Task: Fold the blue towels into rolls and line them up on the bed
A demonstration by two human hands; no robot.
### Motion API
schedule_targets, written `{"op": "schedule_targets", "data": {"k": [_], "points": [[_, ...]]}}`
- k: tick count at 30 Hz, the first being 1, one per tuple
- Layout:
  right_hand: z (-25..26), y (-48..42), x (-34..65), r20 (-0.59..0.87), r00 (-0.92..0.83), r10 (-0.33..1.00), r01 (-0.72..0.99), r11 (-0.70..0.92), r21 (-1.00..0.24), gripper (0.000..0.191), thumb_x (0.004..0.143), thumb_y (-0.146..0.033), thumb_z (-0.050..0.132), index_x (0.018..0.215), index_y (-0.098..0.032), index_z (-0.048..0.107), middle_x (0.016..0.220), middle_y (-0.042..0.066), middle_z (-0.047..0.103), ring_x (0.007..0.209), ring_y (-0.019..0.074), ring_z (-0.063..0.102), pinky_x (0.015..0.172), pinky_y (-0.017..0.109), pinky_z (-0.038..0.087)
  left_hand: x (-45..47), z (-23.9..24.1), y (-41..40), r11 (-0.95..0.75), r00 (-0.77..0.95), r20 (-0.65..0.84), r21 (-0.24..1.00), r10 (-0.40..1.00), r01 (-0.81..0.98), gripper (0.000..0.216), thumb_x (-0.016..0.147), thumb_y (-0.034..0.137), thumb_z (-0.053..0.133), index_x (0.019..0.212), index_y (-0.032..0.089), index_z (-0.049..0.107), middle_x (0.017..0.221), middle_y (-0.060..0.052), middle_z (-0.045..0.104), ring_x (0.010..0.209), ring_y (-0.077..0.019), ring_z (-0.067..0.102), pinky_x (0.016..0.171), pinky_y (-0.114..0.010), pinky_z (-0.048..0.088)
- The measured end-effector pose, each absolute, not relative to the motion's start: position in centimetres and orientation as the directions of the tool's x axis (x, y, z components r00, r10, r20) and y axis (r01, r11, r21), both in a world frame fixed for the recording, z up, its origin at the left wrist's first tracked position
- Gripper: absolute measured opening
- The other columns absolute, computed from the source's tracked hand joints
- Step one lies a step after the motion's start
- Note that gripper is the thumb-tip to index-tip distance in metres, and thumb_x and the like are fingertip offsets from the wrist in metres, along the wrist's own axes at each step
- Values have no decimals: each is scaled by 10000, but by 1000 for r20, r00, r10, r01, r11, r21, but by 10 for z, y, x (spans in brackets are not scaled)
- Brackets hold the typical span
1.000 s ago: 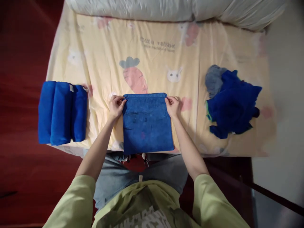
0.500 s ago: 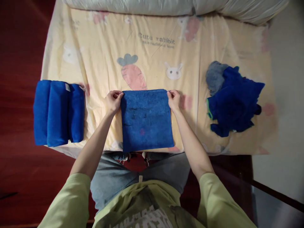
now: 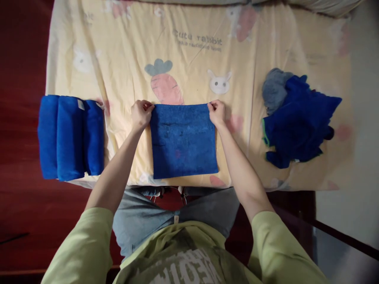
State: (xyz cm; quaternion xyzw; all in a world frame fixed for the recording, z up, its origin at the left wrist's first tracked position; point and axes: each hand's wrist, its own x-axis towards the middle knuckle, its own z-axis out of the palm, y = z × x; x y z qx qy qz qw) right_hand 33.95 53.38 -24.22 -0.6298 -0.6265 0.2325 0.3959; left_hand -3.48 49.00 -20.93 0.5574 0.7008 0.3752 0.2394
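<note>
A blue towel [image 3: 184, 142] lies spread out on the bed in front of me, with a few dark creases and a faint reddish spot. My left hand [image 3: 142, 114] pinches its far left corner between thumb and fingers. At the far right corner, my right hand [image 3: 217, 113] has the same kind of pinch. To the left, several blue rolled or folded towels [image 3: 70, 138] lie side by side, one with a small white label. A loose heap of blue cloths [image 3: 299, 122] is on the right, with a grey cloth [image 3: 276, 90] at its upper left.
The bed has a yellow sheet [image 3: 118, 59] printed with carrots and rabbits. Pale bedding [image 3: 322, 6] lies along its far edge. Dark red floor [image 3: 20, 138] shows at the left, and a pale surface [image 3: 334, 221] at the right.
Both hands have drawn the towel slightly away from me, so its near edge now lies farther in on the sheet. The camera view has shifted a little as well.
</note>
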Motion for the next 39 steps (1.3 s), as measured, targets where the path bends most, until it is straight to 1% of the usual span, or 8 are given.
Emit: {"op": "schedule_targets", "data": {"k": [6,11,18,23,26,29,33,39], "points": [[-230,538,342,55,19,998,585,33,-810,317,923,-497,729,983,-190,680,851,34,663,851,189,685,860,366,608,-39,-191,495,135,-106,-84,667,991,733,254,846,297,703,1043,137,698,996,-105,676,1057,-254,629,1015,-383,514],[-223,542,347,-48,-35,998,554,-21,-832,337,871,-482,793,978,-182,684,848,24,654,844,190,679,830,391,623,-40,-172,505,96,44,-219,588,975,804,270,786,299,748,980,124,684,899,-77,656,1057,-278,641,1033,-421,506],[-217,555,355,45,-83,996,526,82,-847,390,913,-536,755,1064,-184,681,853,19,658,864,193,705,809,380,630,-45,-162,522,-11,120,-138,610,983,793,267,882,356,718,1038,145,669,986,-52,727,1069,-219,663,1047,-385,499],[-199,572,344,97,-77,992,625,124,-771,371,1008,-526,665,1160,-188,646,1009,83,699,1092,262,697,934,428,611,-37,-171,553,2,17,-25,608,1000,794,404,988,446,617,1194,100,647,1178,-100,746,1158,-192,615,1094,-411,476],[-184,562,314,159,-12,987,755,114,-645,341,1098,-414,523,1315,-161,595,1259,150,676,1349,282,555,1144,536,488,-8,-176,548,-86,31,104,585,994,807,482,1071,520,460,1306,136,632,1372,-139,681,1497,-225,387,1239,-498,327],[-177,533,272,211,-85,974,868,176,-463,451,1100,-300,489,1523,-142,488,1614,175,471,1539,316,340,1274,654,264,33,-185,519,-229,161,172,532,972,815,611,1050,568,408,1476,160,571,1622,-136,491,1638,-288,149,1324,-571,155],[-190,496,235,104,-353,930,842,364,-399,527,1117,-330,381,1628,-201,402,1733,71,331,1645,290,170,1340,634,84,66,-200,481,-355,324,155,540,933,763,685,1040,544,364,1590,153,477,1704,-140,378,1640,-335,186,1336,-589,98],[-208,497,234,23,-335,942,856,314,-411,594,1111,-373,286,1678,-203,327,1774,54,237,1669,277,84,1343,638,-5,65,-205,482,-344,332,126,557,935,756,692,1036,508,375,1634,164,424,1734,-122,321,1650,-318,169,1345,-578,50]]}}
